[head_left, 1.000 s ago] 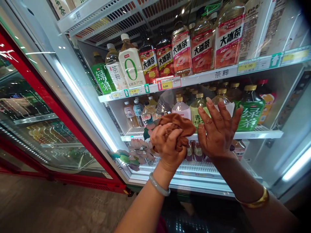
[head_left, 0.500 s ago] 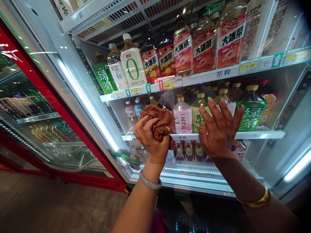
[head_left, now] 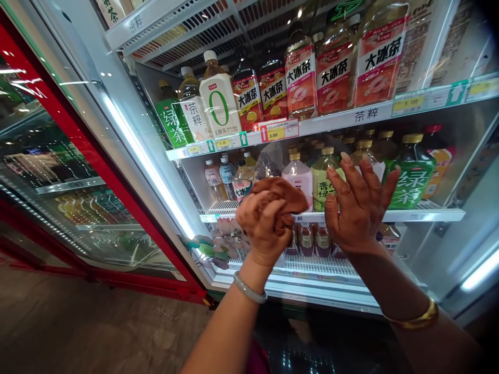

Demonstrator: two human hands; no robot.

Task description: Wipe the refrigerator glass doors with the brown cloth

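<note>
My left hand (head_left: 262, 226), with a pale bangle at its wrist, is closed around a bunched brown cloth (head_left: 286, 192). Glare and a faint grey reflection suggest a glass pane of the drinks cooler in front of the bottles, and the cloth seems to be against it. To the right, my right hand (head_left: 356, 213) is raised with its fingers spread, holding nothing. It appears to lie flat on the same pane. Behind the hands stand a pink-labelled bottle (head_left: 299, 174), partly covered by the cloth, and a light green bottle (head_left: 323, 184).
An upper shelf (head_left: 331, 122) carries several tea bottles and price tags. A green-labelled bottle (head_left: 412, 179) stands on the shelf at right. Flower decorations (head_left: 218, 246) show low on the left. A red-framed cooler door (head_left: 117, 176) slants along the left, above the brown floor (head_left: 97, 322).
My left hand has moved right and slightly down with the cloth, uncovering bottles at left. My right hand keeps its spread pose while the view shifts slightly.
</note>
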